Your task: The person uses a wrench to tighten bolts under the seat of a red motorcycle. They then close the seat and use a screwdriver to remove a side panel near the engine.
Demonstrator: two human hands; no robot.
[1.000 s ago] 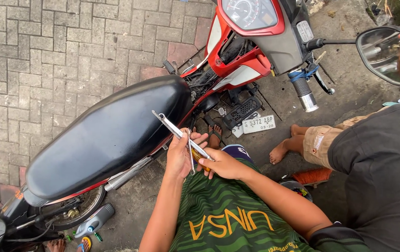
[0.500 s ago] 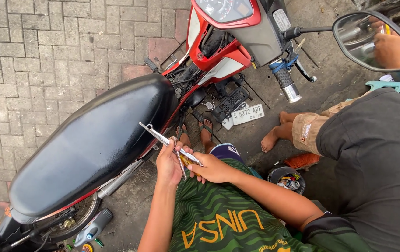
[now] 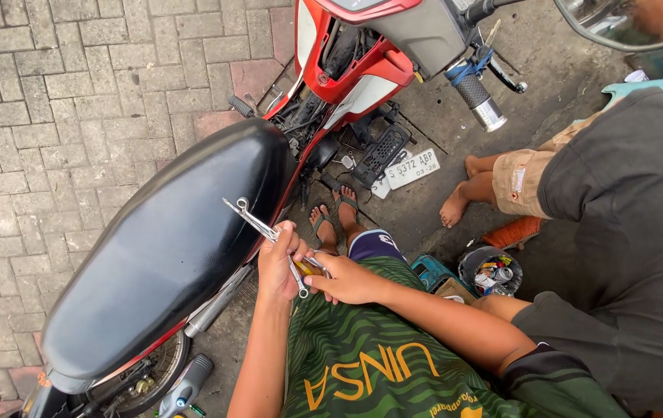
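My left hand (image 3: 279, 265) grips a bundle of silver wrenches (image 3: 252, 218) whose ends stick out over the black motorcycle seat (image 3: 165, 248). My right hand (image 3: 345, 280) meets it from the right. Its fingertips pinch the lower end of one wrench (image 3: 297, 283), and a small yellow thing shows between the two hands. Both hands hover over my green jersey, beside the red motorcycle (image 3: 347, 73).
A second person in a dark shirt and tan shorts (image 3: 618, 217) sits barefoot at the right. On the ground lie a white number plate (image 3: 413, 169), a black plastic part (image 3: 382, 155), a small tub of bits (image 3: 490, 271) and a blue box (image 3: 428, 271). Brick paving (image 3: 61, 101) lies to the left.
The view has drifted, so the motorcycle sits higher and more to the right in frame. My hands stay together on the wrenches, which keep about the same tilt.
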